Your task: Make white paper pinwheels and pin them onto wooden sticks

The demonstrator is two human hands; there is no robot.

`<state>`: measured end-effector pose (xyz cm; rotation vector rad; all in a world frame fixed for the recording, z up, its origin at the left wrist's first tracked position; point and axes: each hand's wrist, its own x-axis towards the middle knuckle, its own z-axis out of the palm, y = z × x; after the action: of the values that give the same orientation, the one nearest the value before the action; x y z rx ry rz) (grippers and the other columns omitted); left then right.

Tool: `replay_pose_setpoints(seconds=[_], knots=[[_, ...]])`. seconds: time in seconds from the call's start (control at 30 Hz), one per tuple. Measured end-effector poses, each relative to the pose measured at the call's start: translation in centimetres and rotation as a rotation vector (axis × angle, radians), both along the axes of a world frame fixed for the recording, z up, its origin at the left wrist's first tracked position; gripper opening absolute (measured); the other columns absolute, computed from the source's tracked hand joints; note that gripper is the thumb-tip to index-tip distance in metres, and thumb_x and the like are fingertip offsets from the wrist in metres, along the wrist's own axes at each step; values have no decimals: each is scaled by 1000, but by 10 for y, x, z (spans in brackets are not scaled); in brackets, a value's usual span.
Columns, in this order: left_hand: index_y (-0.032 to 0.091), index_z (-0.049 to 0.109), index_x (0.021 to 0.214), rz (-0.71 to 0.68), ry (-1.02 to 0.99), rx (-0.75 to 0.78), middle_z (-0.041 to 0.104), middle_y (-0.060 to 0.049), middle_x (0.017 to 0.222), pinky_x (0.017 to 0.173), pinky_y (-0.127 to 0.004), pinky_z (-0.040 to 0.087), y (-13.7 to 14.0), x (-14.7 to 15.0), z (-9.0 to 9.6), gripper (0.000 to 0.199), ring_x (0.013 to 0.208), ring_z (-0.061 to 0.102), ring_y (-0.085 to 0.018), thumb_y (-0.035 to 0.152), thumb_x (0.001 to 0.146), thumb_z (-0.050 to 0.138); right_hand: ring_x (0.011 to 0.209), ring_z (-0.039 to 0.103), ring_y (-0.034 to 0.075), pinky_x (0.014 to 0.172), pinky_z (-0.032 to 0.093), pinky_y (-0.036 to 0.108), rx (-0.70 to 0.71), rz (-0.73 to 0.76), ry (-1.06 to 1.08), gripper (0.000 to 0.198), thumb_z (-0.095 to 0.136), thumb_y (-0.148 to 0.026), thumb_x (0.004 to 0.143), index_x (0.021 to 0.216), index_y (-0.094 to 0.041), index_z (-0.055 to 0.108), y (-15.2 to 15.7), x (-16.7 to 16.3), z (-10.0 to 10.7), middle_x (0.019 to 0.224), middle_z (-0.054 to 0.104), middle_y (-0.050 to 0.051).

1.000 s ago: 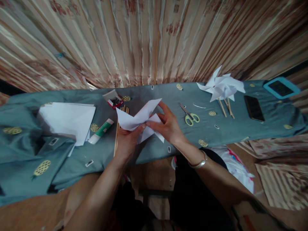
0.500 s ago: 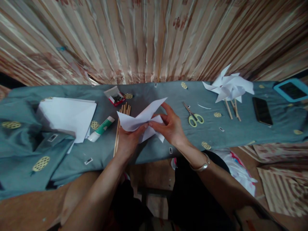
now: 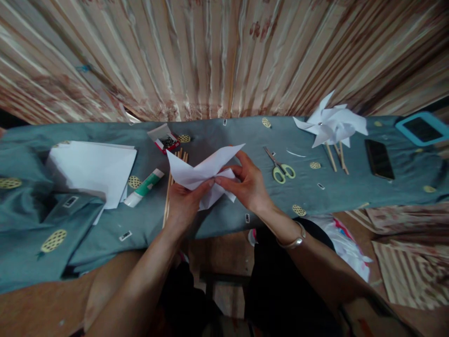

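Between my two hands is a white paper pinwheel [image 3: 199, 172] with pointed, curled blades, raised over the cloth. My left hand [image 3: 185, 201] is closed on its lower left side, thumb pressed at the centre. From the right, my right hand [image 3: 247, 182] pinches the paper near the centre with thumb and fingers; a bracelet circles that wrist. Partly behind the pinwheel and my left hand lie several thin wooden sticks [image 3: 168, 196]. Whether a pin sits at the centre is too small to tell.
On the grey-green cloth [image 3: 224, 224] lie white paper sheets [image 3: 94, 171], a glue tube [image 3: 144, 188], an open box of small dark pins [image 3: 164, 139] and scissors [image 3: 279, 167]. Farther right are finished pinwheels [image 3: 333, 121] on sticks, a phone [image 3: 379, 159] and a blue-framed tablet [image 3: 423, 128].
The pinwheel's left blade has lifted and spread a little farther left and up. Both hands keep their hold. The whole view has shifted slightly.
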<state>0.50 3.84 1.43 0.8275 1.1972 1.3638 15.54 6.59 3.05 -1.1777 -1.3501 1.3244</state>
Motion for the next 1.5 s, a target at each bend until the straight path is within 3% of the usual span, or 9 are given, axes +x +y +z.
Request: replay_pose_setpoints(seconds=[0.2,0.47,0.8,1.03,1.27,1.5], knots=[[20,78,91,32,102,34,79,-3,94,79,-31,59,0,-3,0,28,85,74,-22,29,66,86,86,73,24,75,61,37,0,5,2,88,83,-48,67,141,-26,41,1,0,0,94,75,2],[19,78,84,42,124,19,79,-3,85,70,-30,59,2,-4,-1,24,76,72,-22,29,64,86,79,72,23,74,61,38,-28,-5,12,87,84,-45,66,140,-25,43,2,-1,0,92,76,2],[19,72,79,63,129,12,78,-5,96,83,-35,60,4,-3,1,27,91,72,-25,30,59,86,75,70,18,70,58,32,-20,1,13,85,82,-43,67,139,-24,43,3,0,-2,90,75,0],[19,73,83,60,169,-2,78,-5,89,79,-38,61,5,-4,-1,29,84,73,-26,31,59,85,75,70,18,70,58,32,-39,-8,34,81,82,-42,67,137,-23,45,2,-2,-4,89,75,0],[18,73,84,53,223,-20,78,-5,91,82,-39,61,5,-6,-4,33,89,73,-27,35,59,86,83,72,20,77,58,35,-43,-22,18,79,82,-42,66,134,-21,47,3,-3,-4,90,76,2],[18,74,81,65,169,-27,76,-4,85,75,-34,59,4,-5,-3,28,80,72,-23,30,60,87,77,71,18,76,58,34,-72,-20,17,78,82,-44,64,130,-22,48,2,-3,-4,89,75,1]])
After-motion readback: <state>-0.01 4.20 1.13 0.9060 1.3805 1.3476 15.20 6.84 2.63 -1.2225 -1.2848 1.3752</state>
